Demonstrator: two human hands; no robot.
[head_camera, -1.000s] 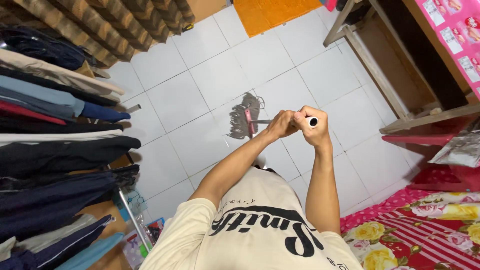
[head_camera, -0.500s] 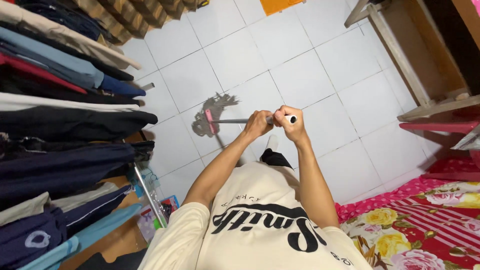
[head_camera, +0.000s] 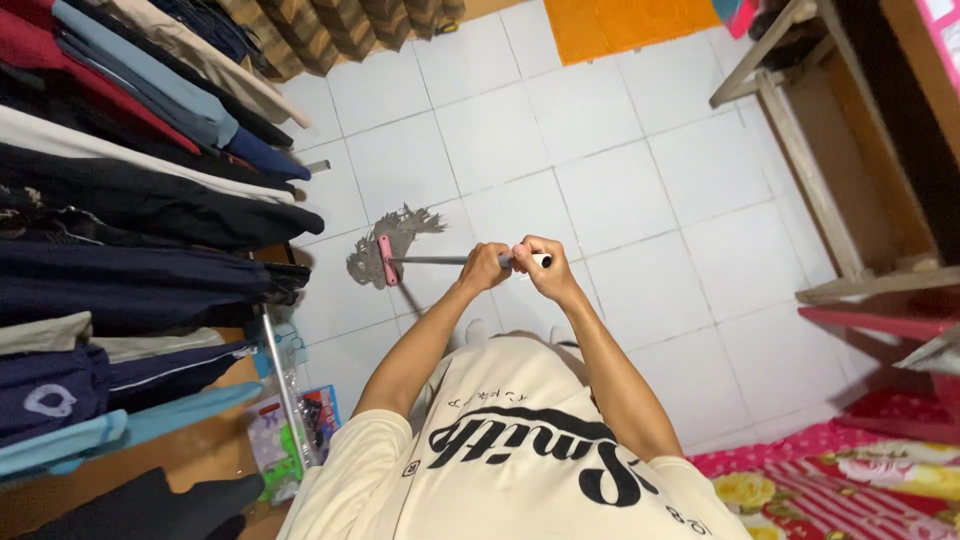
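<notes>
A mop with a grey string head (head_camera: 385, 240) and a pink clamp lies on the white tiled floor (head_camera: 620, 190), close to the hanging clothes. Its grey metal handle (head_camera: 440, 260) runs toward me. My left hand (head_camera: 485, 268) grips the handle lower down. My right hand (head_camera: 540, 268) is closed around the white top end of the handle, right beside the left hand. Both arms stretch out in front of my cream shirt.
A rack of hanging clothes (head_camera: 130, 200) fills the left side, with packets (head_camera: 290, 430) on the floor beneath it. An orange mat (head_camera: 630, 25) lies at the top. A wooden frame (head_camera: 820, 150) and red furniture (head_camera: 880, 320) stand at the right. A floral bedsheet (head_camera: 840, 490) is bottom right.
The mop head has slid left across the tiles toward the clothes rack, and both hands followed it leftward. The view shifted with it.
</notes>
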